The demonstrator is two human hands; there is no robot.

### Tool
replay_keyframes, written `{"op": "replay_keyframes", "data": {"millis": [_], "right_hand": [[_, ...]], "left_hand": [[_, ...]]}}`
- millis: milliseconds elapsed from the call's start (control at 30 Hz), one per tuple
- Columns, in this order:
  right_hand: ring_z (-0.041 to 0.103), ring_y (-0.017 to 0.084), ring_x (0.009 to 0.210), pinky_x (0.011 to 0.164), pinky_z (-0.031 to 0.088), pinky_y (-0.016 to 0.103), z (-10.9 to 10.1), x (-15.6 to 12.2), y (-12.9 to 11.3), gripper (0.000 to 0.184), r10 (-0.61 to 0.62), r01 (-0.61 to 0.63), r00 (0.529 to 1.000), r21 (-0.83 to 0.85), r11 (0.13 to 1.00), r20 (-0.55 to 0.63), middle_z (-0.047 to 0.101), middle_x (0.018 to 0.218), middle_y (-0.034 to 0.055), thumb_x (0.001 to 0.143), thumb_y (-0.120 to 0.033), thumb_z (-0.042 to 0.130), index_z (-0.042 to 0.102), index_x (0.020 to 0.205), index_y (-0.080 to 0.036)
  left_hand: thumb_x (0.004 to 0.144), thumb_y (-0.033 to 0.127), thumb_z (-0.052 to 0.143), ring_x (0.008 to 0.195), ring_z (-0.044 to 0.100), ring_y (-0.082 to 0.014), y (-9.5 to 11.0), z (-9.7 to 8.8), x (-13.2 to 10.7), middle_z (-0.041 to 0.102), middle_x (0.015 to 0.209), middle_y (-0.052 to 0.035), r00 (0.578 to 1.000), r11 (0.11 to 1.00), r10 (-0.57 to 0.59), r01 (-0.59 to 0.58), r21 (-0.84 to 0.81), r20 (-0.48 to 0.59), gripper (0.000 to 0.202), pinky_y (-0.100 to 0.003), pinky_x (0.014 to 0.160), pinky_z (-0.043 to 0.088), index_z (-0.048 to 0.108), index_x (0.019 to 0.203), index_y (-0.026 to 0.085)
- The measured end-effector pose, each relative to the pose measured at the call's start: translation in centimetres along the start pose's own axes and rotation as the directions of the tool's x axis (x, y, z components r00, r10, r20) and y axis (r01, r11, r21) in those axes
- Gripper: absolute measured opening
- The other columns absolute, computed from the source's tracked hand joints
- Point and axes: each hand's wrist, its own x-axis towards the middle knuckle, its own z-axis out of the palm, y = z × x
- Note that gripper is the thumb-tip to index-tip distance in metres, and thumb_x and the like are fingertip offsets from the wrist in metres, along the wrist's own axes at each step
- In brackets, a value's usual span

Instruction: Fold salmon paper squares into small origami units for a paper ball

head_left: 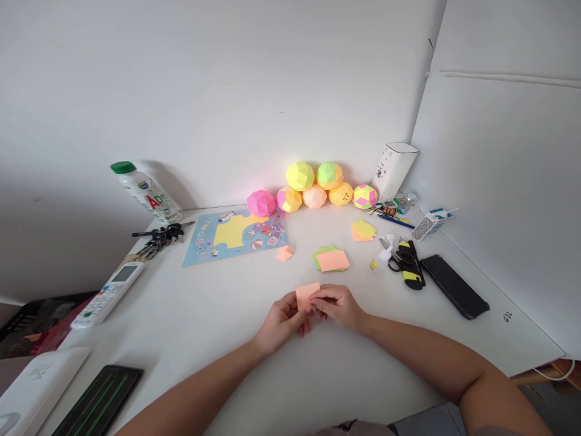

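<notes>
Peach paper (305,293) is being pinched by the left hand (282,321) and the right hand (341,307) above the white table (204,321). Beyond, a note pile (333,261) is lying near a folded peach piece (284,254); farther back, paper balls (315,196) are resting beside the wall (218,97).

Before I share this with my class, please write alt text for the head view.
A person's left hand and right hand hold a peach paper sheet over a white table. Beyond are two small paper stacks, with seven colourful faceted balls grouped by the wall.
</notes>
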Motion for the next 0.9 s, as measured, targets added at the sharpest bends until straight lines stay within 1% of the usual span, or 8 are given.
{"op": "replay_keyframes", "data": {"millis": [67,167,367,500,633,733,800,900], "right_hand": [[0.054,0.011,0.054,0.049,0.047,0.025,0.09,0.03,0.05,0.025,0.013,-0.012,1.000,0.041,0.999,-0.024,0.058,0.072,0.0020,0.081,-0.039,0.059,0.067,0.083,-0.016],[0.054,0.011,0.055,0.051,0.047,0.026,0.14,0.04,0.05,0.023,0.023,-0.022,1.000,0.070,0.997,-0.016,0.059,0.068,0.0015,0.081,-0.037,0.059,0.066,0.083,-0.016],[0.054,0.011,0.056,0.052,0.047,0.026,0.09,-0.08,0.34,0.020,0.020,-0.019,1.000,0.072,0.997,-0.019,0.060,0.070,0.0016,0.081,-0.035,0.060,0.063,0.081,-0.015],[0.057,0.012,0.059,0.053,0.047,0.026,0.06,-0.10,0.51,0.020,0.042,-0.042,0.999,0.062,0.997,-0.006,0.060,0.071,0.0017,0.080,-0.035,0.060,0.060,0.082,-0.016],[0.056,0.012,0.060,0.051,0.045,0.024,0.12,-0.05,0.58,0.026,0.094,-0.094,0.996,0.115,0.989,0.000,0.058,0.073,-0.0004,0.079,-0.034,0.061,0.047,0.095,-0.019],[0.055,0.009,0.059,0.047,0.043,0.021,0.16,0.09,0.59,0.039,0.120,-0.112,0.992,0.148,0.983,-0.046,0.055,0.087,0.0006,0.077,-0.035,0.064,0.038,0.102,-0.022],[0.054,0.008,0.056,0.046,0.043,0.021,0.12,0.19,0.48,0.043,0.140,-0.132,0.989,0.131,0.983,-0.056,0.053,0.089,0.0013,0.077,-0.037,0.065,0.038,0.107,-0.022],[0.053,0.010,0.056,0.045,0.041,0.021,0.02,0.30,0.11,0.031,0.155,-0.156,0.988,0.053,0.986,0.018,0.056,0.076,0.0008,0.080,-0.041,0.059,0.049,0.099,-0.017]], "left_hand": [[0.080,0.041,0.059,0.052,0.057,-0.0119,-0.05,-0.05,0.08,0.065,0.072,-0.0042,1.000,1.000,-0.006,0.006,0.006,0.004,0.027,-0.024,0.049,0.046,0.056,0.084,0.015],[0.080,0.042,0.059,0.052,0.058,-0.0126,-0.09,-0.14,0.19,0.066,0.074,-0.0043,1.000,1.000,0.000,0.000,-0.016,0.001,0.028,-0.025,0.049,0.047,0.057,0.086,0.015],[0.075,0.045,0.063,0.050,0.059,-0.0132,-0.14,-0.07,0.42,0.066,0.069,-0.0045,0.997,0.997,-0.062,0.059,-0.055,-0.045,0.032,-0.025,0.047,0.047,0.056,0.076,0.014],[0.075,0.046,0.063,0.049,0.059,-0.0127,-0.34,0.04,0.53,0.066,0.067,-0.0037,0.996,0.996,-0.058,0.054,-0.070,-0.063,0.032,-0.025,0.046,0.047,0.054,0.073,0.015],[0.075,0.045,0.063,0.050,0.059,-0.0125,-0.53,0.00,0.56,0.065,0.067,-0.0032,0.996,0.996,-0.052,0.046,-0.082,-0.072,0.033,-0.024,0.046,0.047,0.054,0.075,0.014],[0.075,0.045,0.063,0.051,0.059,-0.0122,-0.54,-0.08,0.55,0.065,0.072,-0.0031,0.996,0.995,-0.047,0.039,-0.090,-0.079,0.033,-0.025,0.046,0.048,0.055,0.081,0.014],[0.075,0.046,0.063,0.051,0.059,-0.0117,-0.48,-0.11,0.52,0.064,0.073,-0.0029,0.995,0.995,-0.047,0.038,-0.095,-0.089,0.034,-0.025,0.046,0.048,0.056,0.082,0.014],[0.074,0.046,0.064,0.051,0.059,-0.0117,-0.35,-0.06,0.49,0.063,0.071,-0.0018,0.994,0.993,-0.047,0.036,-0.110,-0.094,0.034,-0.024,0.046,0.047,0.056,0.082,0.014]]}}
